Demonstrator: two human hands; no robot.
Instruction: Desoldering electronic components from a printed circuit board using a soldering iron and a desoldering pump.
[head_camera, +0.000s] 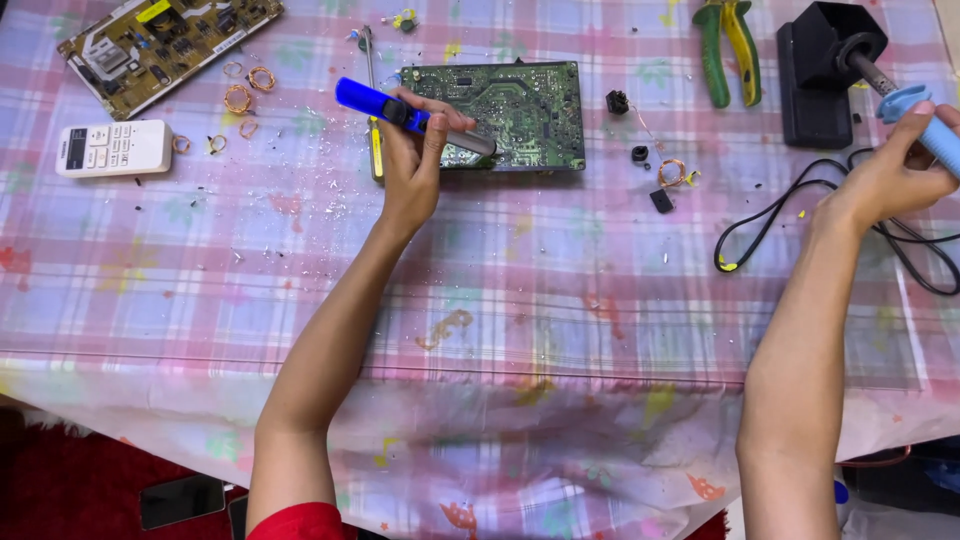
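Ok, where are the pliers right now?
In the head view, the pliers lie at the table's far edge, right of centre, between the green circuit board and the black iron stand.

green circuit board (520, 105), blue desoldering pump (385, 105), pink plaid tablecloth (560, 300)

circuit board (510, 105) mid-table, remote (100, 148) left, pliers (728, 48) right

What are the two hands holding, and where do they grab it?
The left hand grips a blue-and-grey pump-style tool around its middle. The right hand holds a light-blue-handled soldering iron by the handle, its metal tip in the black stand.
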